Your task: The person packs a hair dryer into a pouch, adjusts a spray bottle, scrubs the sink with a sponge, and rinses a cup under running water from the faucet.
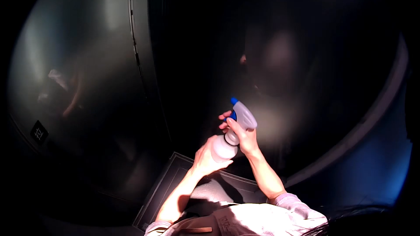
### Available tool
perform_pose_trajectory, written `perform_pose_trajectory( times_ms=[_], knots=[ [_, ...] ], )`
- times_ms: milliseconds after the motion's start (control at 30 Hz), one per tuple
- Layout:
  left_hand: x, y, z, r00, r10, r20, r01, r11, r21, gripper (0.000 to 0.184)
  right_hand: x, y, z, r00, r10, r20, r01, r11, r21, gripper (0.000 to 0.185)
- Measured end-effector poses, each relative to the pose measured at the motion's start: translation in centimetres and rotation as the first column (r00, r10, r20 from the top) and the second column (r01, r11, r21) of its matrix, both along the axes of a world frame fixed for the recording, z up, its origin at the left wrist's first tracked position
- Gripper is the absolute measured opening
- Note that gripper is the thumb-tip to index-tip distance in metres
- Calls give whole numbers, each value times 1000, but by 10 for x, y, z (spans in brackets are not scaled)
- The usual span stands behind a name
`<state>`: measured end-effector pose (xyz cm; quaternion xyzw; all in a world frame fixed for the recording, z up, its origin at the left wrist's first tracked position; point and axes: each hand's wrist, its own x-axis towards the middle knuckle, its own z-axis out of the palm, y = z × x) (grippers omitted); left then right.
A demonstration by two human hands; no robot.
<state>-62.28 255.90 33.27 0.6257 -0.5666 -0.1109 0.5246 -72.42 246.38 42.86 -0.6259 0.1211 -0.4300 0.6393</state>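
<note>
A white spray bottle (pixel 224 151) with a blue nozzle and trigger is held up in front of my body, its head tilted toward the upper right. My left hand (pixel 204 157) wraps round the body of the bottle from the left. Around the neck, just below the spray head, is my right hand (pixel 243 136), with its fingers near the blue trigger. Whether those fingers press the trigger cannot be made out. Both hands are closed on the same bottle.
On the left stands a dark glossy door panel with a small black sign (pixel 39 133) bearing a white character. Its hinged edge (pixel 133 30) runs down beside a dark surface with blurred reflections. A curved pale edge (pixel 345 148) and a blue area lie at the right.
</note>
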Motion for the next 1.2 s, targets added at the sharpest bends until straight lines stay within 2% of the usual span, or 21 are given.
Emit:
perform_pose_trajectory(
  times_ms=[67,133,200,267,300,333,400,500,533,600,667,733,800,833,867,900,933,1000,1067,1133,1200],
  knots=[
    [2,-9,-21,987,-150,-66,152,988,36,105,-7,-4,-28,974,-228,4,228,973,41,25],
    [25,7,-31,995,-95,41,94,995,39,108,-8,-16,-60,886,-461,-39,458,887,-62,18],
    [37,11,-76,997,-56,-43,62,987,151,106,-25,-29,-73,834,-536,-136,519,843,-138,15],
    [38,13,-108,960,-138,-242,213,924,317,106,-18,-34,-81,782,-610,-126,514,746,-423,17],
    [31,12,-107,967,-147,-210,201,943,265,106,-7,-31,-69,806,-591,-40,476,687,-549,18],
    [20,5,-105,989,-133,-60,140,981,134,107,-3,-32,-62,798,-603,-11,502,674,-542,17],
    [12,1,-96,996,-67,-64,72,994,77,110,-2,-45,-30,826,-558,81,561,799,-218,15],
    [39,9,-94,991,-6,-135,16,997,75,94,-49,-102,-10,688,-672,273,640,740,207,15],
    [54,15,-111,990,-4,-142,13,998,67,89,-75,-102,3,597,-738,316,736,660,153,14],
    [69,42,-127,938,77,-338,29,954,298,78,-143,-110,17,446,-833,328,874,484,40,17],
    [81,71,-142,937,143,-317,-14,927,375,74,-192,-121,38,318,-889,329,947,318,-56,16],
    [93,96,-180,963,143,-229,-57,936,347,73,-228,-133,46,235,-941,245,910,124,-395,19],
    [85,99,-193,953,201,-226,-67,870,489,73,-226,-122,60,198,-953,231,817,30,-576,23],
    [67,84,-195,904,110,-414,28,949,314,75,-232,-121,61,258,-944,207,822,102,-560,26],
    [40,54,-155,902,-17,-430,109,975,191,83,-223,-118,68,388,-911,142,836,282,-471,24],
    [12,30,-103,980,-40,-196,82,974,211,91,-210,-109,74,522,-840,152,823,448,-349,22],
    [-11,7,-53,994,-56,-95,68,990,126,100,-181,-105,76,649,-739,180,758,611,-228,21],
    [-38,-31,0,994,-78,-71,78,997,-7,111,-128,-99,70,837,-500,223,534,836,-128,17],
    [-63,-69,12,973,-98,-209,62,983,-173,112,-87,-103,52,942,-250,224,273,959,-75,21],
    [-54,-91,-23,896,15,-443,-166,938,-305,101,-53,-72,50,956,-123,265,128,992,-2,25],
    [-60,-59,-22,871,91,-483,-237,938,-252,92,-44,-49,31,974,46,222,-57,997,43,28]
  ],
)
